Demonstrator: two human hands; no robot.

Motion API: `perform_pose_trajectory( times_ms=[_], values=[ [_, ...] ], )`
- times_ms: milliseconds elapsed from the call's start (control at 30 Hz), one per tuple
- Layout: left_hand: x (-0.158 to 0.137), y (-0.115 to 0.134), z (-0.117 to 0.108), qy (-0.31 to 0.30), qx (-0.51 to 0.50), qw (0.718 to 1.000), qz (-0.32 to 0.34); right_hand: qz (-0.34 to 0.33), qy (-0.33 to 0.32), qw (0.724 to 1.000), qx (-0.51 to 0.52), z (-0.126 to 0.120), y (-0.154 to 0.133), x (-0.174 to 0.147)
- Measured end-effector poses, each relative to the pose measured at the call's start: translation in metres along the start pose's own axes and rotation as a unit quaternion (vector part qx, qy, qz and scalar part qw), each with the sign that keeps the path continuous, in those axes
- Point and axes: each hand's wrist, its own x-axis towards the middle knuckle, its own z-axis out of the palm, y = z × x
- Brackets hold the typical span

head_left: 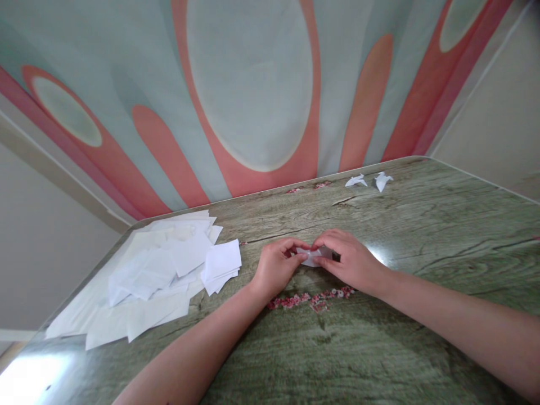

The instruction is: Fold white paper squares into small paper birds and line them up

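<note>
A small folded piece of white paper (311, 259) is held between my two hands over the middle of the table. My left hand (279, 262) pinches its left end between thumb and fingers. On the other side, my right hand (346, 256) grips the right part, with the thumb below and the fingertips at the top edge. The fingertips of both hands nearly meet at the paper's centre. Parts of the paper are hidden behind the fingers, so its exact fold cannot be made out.
Many loose white sheets (147, 270) lie spread at the left, with a small stack of paper squares (223, 261) beside them. Two folded paper figures (356, 180) (383, 181) rest near the back edge. The wood-patterned table (455, 247) meets a patterned curtain (253, 84) behind.
</note>
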Motion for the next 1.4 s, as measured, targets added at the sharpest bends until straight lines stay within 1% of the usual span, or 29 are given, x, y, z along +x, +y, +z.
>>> perform_pose_trajectory(
  times_ms=[67, 200, 300, 467, 667, 767, 900, 1033, 1100, 1167, 1400],
  values=[
    [0.0, -0.001, 0.001, 0.002, -0.005, 1.0, -0.004, -0.002, 0.001, 1.0, -0.011, 0.002, -0.001, -0.001],
    [-0.001, -0.003, 0.003, 0.004, 0.017, 1.0, 0.003, 0.012, 0.009, 1.0, -0.022, 0.005, -0.001, -0.002],
    [-0.002, -0.005, 0.003, 0.003, 0.039, 0.999, 0.034, 0.002, 0.011, 1.0, -0.025, 0.006, -0.001, -0.002],
    [-0.003, -0.006, 0.001, -0.018, 0.08, 0.993, 0.084, -0.016, 0.003, 1.0, -0.027, 0.007, -0.001, -0.002],
    [-0.001, -0.009, -0.002, -0.034, 0.086, 0.992, 0.085, -0.022, -0.006, 0.999, -0.031, 0.005, 0.0, -0.002],
    [0.001, -0.011, -0.005, -0.045, 0.079, 0.992, 0.088, 0.006, -0.01, 1.0, 0.0, 0.004, -0.001, -0.002],
    [0.002, -0.012, -0.007, -0.053, 0.072, 0.991, 0.096, 0.091, -0.03, 0.993, 0.065, -0.001, -0.003, 0.0],
    [0.003, -0.012, -0.006, -0.037, 0.059, 0.994, 0.086, 0.16, -0.07, 0.979, 0.107, -0.007, -0.004, 0.003],
    [0.003, -0.011, -0.005, -0.029, 0.045, 0.996, 0.074, 0.169, -0.08, 0.975, 0.117, -0.009, -0.004, 0.003],
    [0.003, -0.011, -0.004, -0.025, 0.033, 0.997, 0.062, 0.165, -0.082, 0.975, 0.123, -0.009, -0.005, 0.003],
    [0.003, -0.009, -0.004, -0.018, 0.024, 0.999, 0.045, 0.163, -0.071, 0.976, 0.126, -0.01, -0.01, 0.003]
  ],
)
